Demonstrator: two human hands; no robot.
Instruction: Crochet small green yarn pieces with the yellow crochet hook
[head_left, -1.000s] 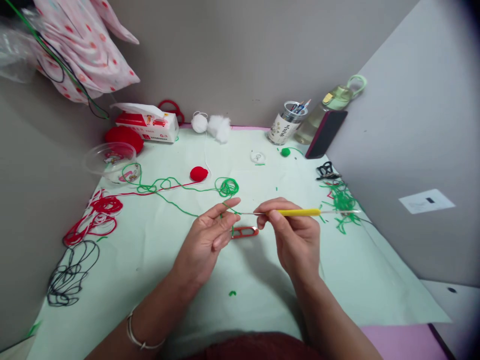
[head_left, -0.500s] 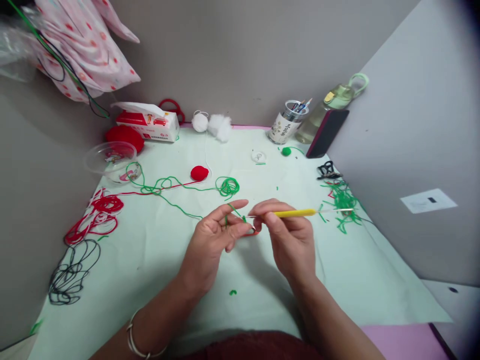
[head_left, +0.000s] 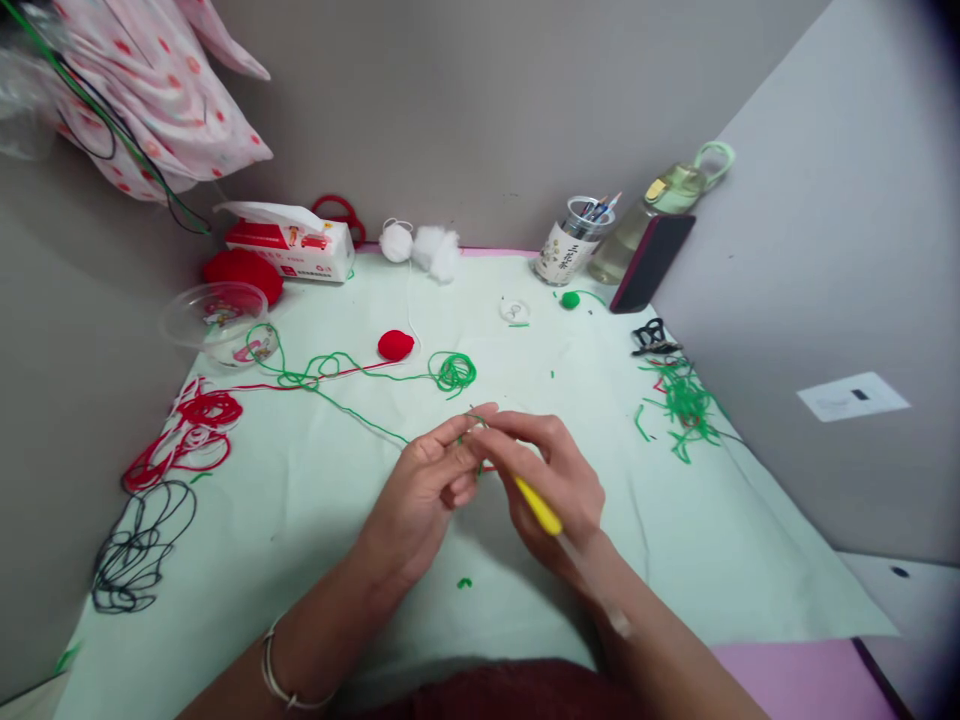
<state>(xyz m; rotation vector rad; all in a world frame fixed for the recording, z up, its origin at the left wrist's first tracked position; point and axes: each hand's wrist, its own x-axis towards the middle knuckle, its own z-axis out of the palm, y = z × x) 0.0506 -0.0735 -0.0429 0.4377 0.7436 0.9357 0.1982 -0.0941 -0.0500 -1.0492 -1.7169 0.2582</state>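
Green yarn runs from a loose coil and a tangle on the table into my left hand. That hand pinches the yarn between thumb and fingers, its forefinger stretched along the strand. My right hand is closed around a yellow-handled crochet hook, whose rear end slants down toward my right forearm. Its fingertips meet those of my left hand, and the hook's front tip is hidden there. Beneath the hands, a small orange-red tool is mostly covered.
A red crocheted ball lies behind the green strand. To the left are red yarn, black cord and a clear plastic bowl. Green scraps, a phone, a bottle and a pen jar stand or lie right.
My right hand has moved in against my left fingertips. The crochet hook has swung from nearly level to slanting down toward my right forearm. My left hand still pinches the yarn.
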